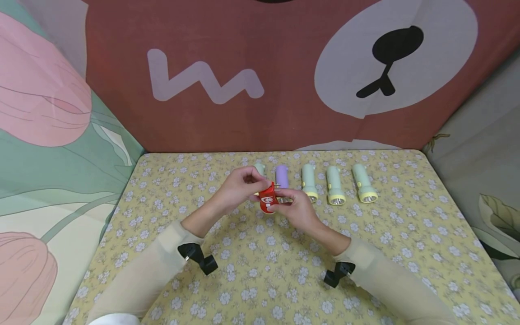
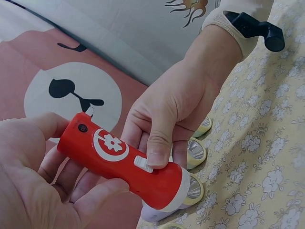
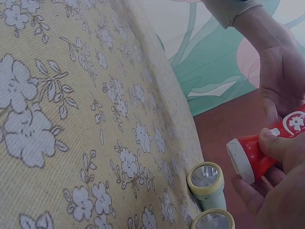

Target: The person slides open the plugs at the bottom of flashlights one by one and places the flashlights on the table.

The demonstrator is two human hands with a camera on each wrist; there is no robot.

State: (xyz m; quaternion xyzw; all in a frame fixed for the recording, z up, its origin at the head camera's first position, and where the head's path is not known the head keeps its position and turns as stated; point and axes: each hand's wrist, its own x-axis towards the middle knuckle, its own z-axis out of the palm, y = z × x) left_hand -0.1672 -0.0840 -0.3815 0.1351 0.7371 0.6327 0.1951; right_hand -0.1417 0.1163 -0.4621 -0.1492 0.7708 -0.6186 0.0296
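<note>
A red flashlight (image 1: 268, 198) with a white flower mark and a white switch is held between both hands above the table. In the left wrist view the left hand (image 2: 43, 176) grips the tail end of the red flashlight (image 2: 102, 148). From the far side the right hand (image 2: 176, 100) holds its head end, the thumb on the white switch (image 2: 143, 163). The right wrist view shows the right hand (image 3: 281, 176) round the body near the white rim (image 3: 240, 161). A small metal piece (image 2: 90, 111) sticks out at the tail end.
Behind the hands stands a row of flashlights on the flowered table (image 1: 243, 271): a purple one (image 1: 282, 176) and several pale green ones, such as those at the right (image 1: 335, 183) and far right (image 1: 363, 178). Printed cloth walls (image 1: 284, 122) enclose the table's back and sides.
</note>
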